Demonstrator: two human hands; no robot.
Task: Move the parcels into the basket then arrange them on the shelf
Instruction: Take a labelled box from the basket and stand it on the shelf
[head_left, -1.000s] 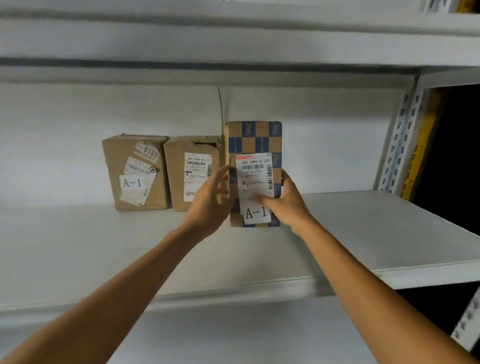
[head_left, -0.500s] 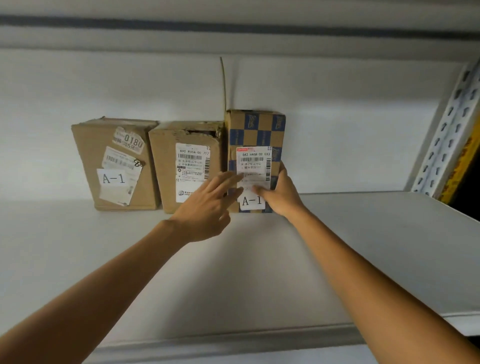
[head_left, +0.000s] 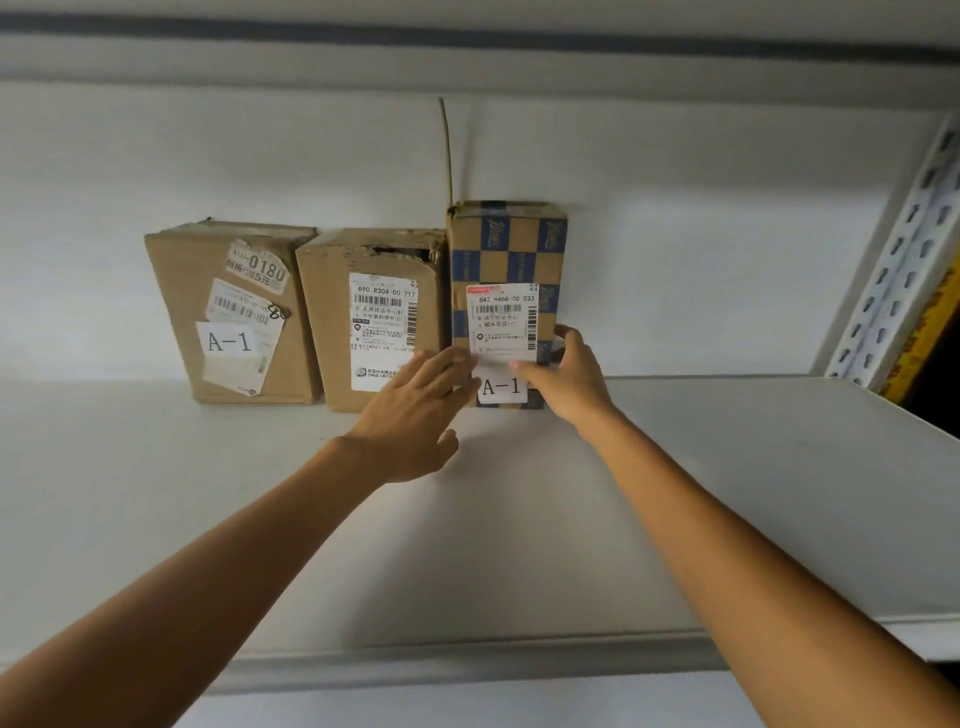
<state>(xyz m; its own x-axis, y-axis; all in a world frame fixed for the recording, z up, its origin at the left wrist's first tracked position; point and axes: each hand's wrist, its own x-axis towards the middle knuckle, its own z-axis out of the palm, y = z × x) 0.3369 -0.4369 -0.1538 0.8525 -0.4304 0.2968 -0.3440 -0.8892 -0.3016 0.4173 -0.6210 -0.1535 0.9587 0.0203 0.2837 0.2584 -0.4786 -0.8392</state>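
Cardboard parcels, three of them, stand upright in a row at the back of a white shelf (head_left: 727, 493), against the pale back wall (head_left: 701, 234). Farthest left is a plain brown parcel (head_left: 171, 291), slightly tilted, bearing several worn stickers and a white slip that reads A-1. Just beside it stands a second brown parcel (head_left: 327, 322) with a torn, dented top edge and a long white shipping label on its front. Touching that one's right side is the checkered parcel (head_left: 506, 249), taller than the others and patterned in blue and brown squares, with a printed label and its own A-1 slip below. A thin strip (head_left: 447, 150) sticks up from its top left corner along the wall. The right hand (head_left: 569, 379) grasps the checkered parcel low down: the thumb lies across the front at the bottom of the label, and the fingers curl round the right edge. The left hand (head_left: 410, 415) is released, with fingers straight and close together. Their tips touch the lower fronts where the second brown parcel and the checkered parcel meet, and the hand holds nothing. Both bare forearms reach in from the bottom of the view over the shelf's front lip. At the right a white perforated upright (head_left: 898, 260) rises beside the shelf, with something yellow behind it.
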